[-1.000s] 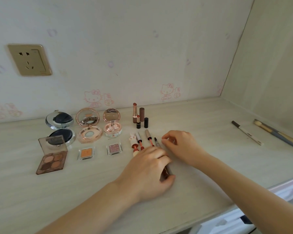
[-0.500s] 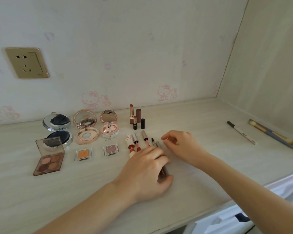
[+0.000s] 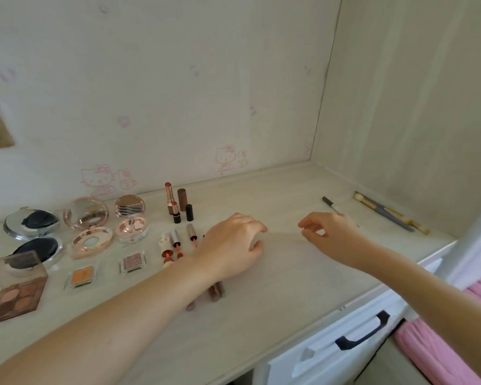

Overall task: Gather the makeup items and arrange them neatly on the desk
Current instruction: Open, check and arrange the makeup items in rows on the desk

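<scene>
On the surface (image 3: 275,309) at the far left stand three round compacts, all open: a silver one with dark pads (image 3: 34,234), a rose-gold one (image 3: 88,227) and a smaller pink one (image 3: 131,219). Nearer, in front of them, lie one brown four-pan eyeshadow palette (image 3: 14,293) with its clear lid up, then two small square single shadows, an orange one (image 3: 81,275) and a mauve one (image 3: 132,262). Right of the compacts, at the far side, two uncapped lipsticks (image 3: 169,197) stand upright with two caps (image 3: 188,212) just beside them. Nearer lies a row of thin lip wands and tubes (image 3: 175,243); three show clearly and at least one more is partly hidden, so the full count cannot be told. The left hand (image 3: 231,247) hovers over the right end of that row, palm down, fingers loosely curved and holding nothing, with two tube ends (image 3: 216,290) showing from under its wrist. The right hand (image 3: 328,234) is well apart to the right, above bare surface, thumb and forefinger close together with nothing between them. Just beyond its knuckles lies one white pencil with a dark cap (image 3: 331,204), and further right, near the side wall, two long brushes (image 3: 389,213) lie side by side
</scene>
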{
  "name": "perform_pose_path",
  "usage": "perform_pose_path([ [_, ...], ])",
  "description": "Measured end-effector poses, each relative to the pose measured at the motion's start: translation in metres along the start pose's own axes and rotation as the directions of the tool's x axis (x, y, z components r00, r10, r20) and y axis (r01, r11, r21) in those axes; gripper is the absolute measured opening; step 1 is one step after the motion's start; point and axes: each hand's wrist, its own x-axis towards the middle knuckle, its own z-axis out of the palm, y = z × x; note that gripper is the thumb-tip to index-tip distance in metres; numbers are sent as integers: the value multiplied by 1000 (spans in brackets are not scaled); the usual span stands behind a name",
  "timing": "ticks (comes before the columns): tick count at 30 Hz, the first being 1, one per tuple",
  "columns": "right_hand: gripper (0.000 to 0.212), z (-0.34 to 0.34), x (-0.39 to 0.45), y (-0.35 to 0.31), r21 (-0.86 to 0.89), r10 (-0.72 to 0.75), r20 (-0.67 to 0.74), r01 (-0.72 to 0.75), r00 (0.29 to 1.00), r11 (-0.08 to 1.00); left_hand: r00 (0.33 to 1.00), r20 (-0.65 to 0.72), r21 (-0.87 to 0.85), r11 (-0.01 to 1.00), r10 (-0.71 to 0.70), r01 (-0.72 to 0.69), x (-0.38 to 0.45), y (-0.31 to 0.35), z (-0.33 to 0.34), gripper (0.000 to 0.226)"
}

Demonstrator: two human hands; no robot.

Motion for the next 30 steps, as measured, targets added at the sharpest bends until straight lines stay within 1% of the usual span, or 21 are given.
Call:
perform_pose_path([
  [3, 23, -15, -5, 24, -46, 42, -1, -42, 999, 998, 993, 69, 118, 987, 98, -106, 36, 13, 13, 38],
  [5, 23, -22, -7, 41, -64, 76, -8, -76, 997, 995, 986, 106, 147, 978, 133, -147, 60, 22, 23, 39],
  [9, 21, -34, -6, 68, -88, 114, -74, -121, 991, 989, 975, 175, 160, 974, 133, -162, 107, 36, 46, 38],
  [14, 23, -42, 7, 93, -137, 170, -131, -188, 977, 973, 969, 231, 151, 981, 89, -126, 157, 49, 65, 47],
  [18, 27, -43, 22, 105, -142, 217, -116, -232, 969, 962, 964, 251, 99, 989, 84, -112, 188, 49, 77, 54],
  [20, 30, -42, 30, 108, -130, 241, -95, -252, 966, 959, 955, 274, 91, 986, 112, -141, 199, 49, 81, 62],
  [22, 34, -39, 36, 109, -136, 262, -70, -269, 963, 954, 944, 294, 89, 980, 147, -180, 207, 49, 85, 64],
  [25, 36, -36, 44, 110, -157, 272, -41, -275, 961, 948, 939, 296, 84, 975, 175, -208, 214, 50, 89, 55],
  [30, 29, -33, 45, 106, -236, 227, -54, -234, 972, 943, 954, 227, 87, 972, 195, -220, 212, 49, 90, 29],
])
